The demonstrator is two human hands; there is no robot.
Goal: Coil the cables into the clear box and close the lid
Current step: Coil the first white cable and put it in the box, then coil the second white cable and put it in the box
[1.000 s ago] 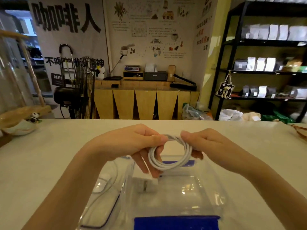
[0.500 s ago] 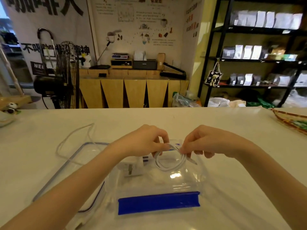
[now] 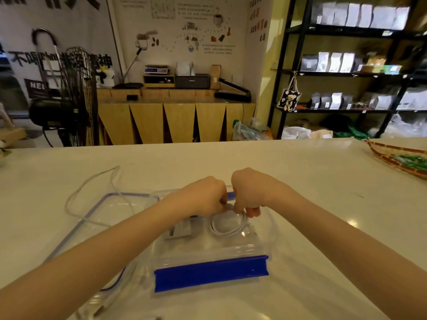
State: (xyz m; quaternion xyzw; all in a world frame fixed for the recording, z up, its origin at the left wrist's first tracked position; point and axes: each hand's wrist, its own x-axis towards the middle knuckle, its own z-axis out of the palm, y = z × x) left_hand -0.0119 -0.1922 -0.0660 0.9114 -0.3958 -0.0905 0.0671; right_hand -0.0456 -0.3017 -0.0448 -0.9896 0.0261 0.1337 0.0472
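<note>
A clear box (image 3: 263, 241) with a blue latch (image 3: 211, 273) on its near wall stands open on the white table. A white coiled cable (image 3: 227, 228) lies low inside it. My left hand (image 3: 203, 198) and my right hand (image 3: 250, 192) both pinch the coil's far edge. A white charger block (image 3: 181, 229) rests in the box beside the coil. The clear lid (image 3: 76, 227) with a blue rim lies flat to the left of the box. A second white cable (image 3: 92, 188) loops loosely across the lid and the table.
A woven tray (image 3: 402, 160) with green items sits at the table's right edge. Beyond the table's far edge are a wooden counter, a black fan and black shelves.
Both hands have lowered the coiled cable from above the box down into it. The camera view has tilted and pulled back, which brings the lid and the loose cable into sight.
</note>
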